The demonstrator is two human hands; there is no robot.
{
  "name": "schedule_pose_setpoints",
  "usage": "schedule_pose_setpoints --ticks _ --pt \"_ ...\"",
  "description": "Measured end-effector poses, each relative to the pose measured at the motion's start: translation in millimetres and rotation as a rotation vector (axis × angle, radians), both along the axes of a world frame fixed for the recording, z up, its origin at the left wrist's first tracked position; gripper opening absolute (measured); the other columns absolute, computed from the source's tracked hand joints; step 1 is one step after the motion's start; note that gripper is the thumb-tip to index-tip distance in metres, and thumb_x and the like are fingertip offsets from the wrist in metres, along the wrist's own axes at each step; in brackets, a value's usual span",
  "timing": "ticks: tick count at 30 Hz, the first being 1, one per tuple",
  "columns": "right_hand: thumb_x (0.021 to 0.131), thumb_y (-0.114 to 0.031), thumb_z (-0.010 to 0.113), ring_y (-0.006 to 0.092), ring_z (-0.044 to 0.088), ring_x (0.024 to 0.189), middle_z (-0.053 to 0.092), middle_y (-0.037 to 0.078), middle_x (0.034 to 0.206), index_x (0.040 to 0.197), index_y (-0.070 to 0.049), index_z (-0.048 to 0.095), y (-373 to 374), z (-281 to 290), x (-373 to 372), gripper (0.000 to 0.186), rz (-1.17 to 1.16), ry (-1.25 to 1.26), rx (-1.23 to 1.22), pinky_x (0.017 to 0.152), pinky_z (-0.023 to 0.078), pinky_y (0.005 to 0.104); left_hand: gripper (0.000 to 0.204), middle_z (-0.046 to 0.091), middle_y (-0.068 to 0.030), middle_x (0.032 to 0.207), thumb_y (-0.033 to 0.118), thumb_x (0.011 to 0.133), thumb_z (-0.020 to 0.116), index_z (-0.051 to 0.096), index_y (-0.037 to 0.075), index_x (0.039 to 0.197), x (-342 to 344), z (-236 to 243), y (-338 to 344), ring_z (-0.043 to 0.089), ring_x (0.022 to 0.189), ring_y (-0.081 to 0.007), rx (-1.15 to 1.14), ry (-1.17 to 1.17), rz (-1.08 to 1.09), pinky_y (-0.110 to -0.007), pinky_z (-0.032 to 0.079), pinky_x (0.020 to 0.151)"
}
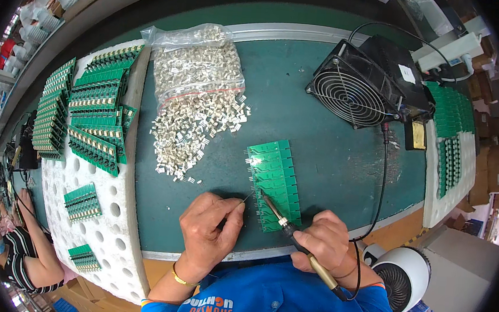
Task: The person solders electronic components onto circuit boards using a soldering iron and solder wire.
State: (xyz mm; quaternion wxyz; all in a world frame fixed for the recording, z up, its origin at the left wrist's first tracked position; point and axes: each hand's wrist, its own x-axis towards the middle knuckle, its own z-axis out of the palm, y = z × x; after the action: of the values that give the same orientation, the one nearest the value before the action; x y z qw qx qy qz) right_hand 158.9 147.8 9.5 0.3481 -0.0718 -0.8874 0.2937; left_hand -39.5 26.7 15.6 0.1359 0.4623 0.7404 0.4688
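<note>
A green circuit board panel (273, 184) lies on the dark green work surface, with small connectors and pins along its left edge. My right hand (323, 243) grips a soldering iron (284, 222), whose tip meets the board near that left edge. My left hand (209, 223) is closed in a pinch on a thin strand of solder wire (248, 197), its end close to the iron's tip. Left of the board, a heap of small white connectors (189, 134) spills from a clear plastic bag (198, 64).
A white foam board (122, 204) on the left bears stacked circuit boards (95, 103). At the back right stands a black fan (351, 96), beside a yellow sponge (418, 135). More boards (449, 160) rest on foam at right. A white fan (401, 276) is near my right elbow. Another person (25, 255) sits far left.
</note>
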Motion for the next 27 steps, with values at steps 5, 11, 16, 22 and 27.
schedule_pose_setpoints --ticks 5,11,16,22,27 --pt "0.086 -0.031 0.075 0.0201 0.054 0.053 0.057 0.004 0.065 0.097 -0.002 0.066 -0.7 -0.8 1.8 0.032 -0.029 0.013 -0.019 0.056 0.046 0.0332 0.005 0.064 -0.008 0.069 -0.002 0.08 0.074 0.074 -0.001 0.085 -0.2 -0.5 -0.8 0.056 0.06 -0.0162 -0.001 -0.003 0.01 -0.028 0.043 0.053" --pt "0.088 -0.034 0.074 0.0197 0.054 0.053 0.057 0.004 0.065 0.099 -0.003 0.066 1.5 0.5 2.1 0.034 -0.018 0.013 -0.037 0.056 0.046 0.0339 0.005 0.061 -0.0064 0.07 -0.002 0.081 0.074 0.074 -0.001 0.086 1.0 1.7 -1.2 0.055 0.06 -0.0135 -0.012 -0.032 0.026 -0.026 0.041 0.052" --pt "0.09 -0.038 0.071 0.0193 0.055 0.055 0.058 0.005 0.068 0.102 -0.003 0.065 2.9 -4.6 2.3 0.038 -0.039 0.071 -0.071 0.057 0.045 0.0346 0.002 0.057 -0.0043 0.069 0.0 0.086 0.071 0.07 -0.001 0.085 3.0 2.1 -2.8 0.05 0.057 -0.0108 -0.018 -0.073 0.042 -0.026 0.038 0.052" --pt "0.093 -0.041 0.067 0.0229 0.057 0.063 0.061 0.007 0.077 0.105 -0.003 0.066 0.2 -6.0 -4.6 0.04 -0.086 0.163 -0.135 0.062 0.047 0.0363 0.008 0.056 -0.0038 0.07 0.002 0.089 0.067 0.062 0.0 0.083 7.8 5.1 -10.9 0.048 0.057 -0.0111 -0.034 -0.196 0.096 -0.026 0.037 0.053" --pt "0.084 -0.029 0.077 0.0217 0.057 0.062 0.063 0.006 0.075 0.101 -0.005 0.067 0.8 -0.5 0.3 0.031 -0.087 0.119 -0.176 0.069 0.047 0.0392 0.007 0.057 -0.0055 0.072 0.0 0.088 0.069 0.063 0.0 0.084 10.1 -1.1 -13.3 0.05 0.057 -0.0114 0.026 -0.122 0.079 -0.026 0.039 0.052"
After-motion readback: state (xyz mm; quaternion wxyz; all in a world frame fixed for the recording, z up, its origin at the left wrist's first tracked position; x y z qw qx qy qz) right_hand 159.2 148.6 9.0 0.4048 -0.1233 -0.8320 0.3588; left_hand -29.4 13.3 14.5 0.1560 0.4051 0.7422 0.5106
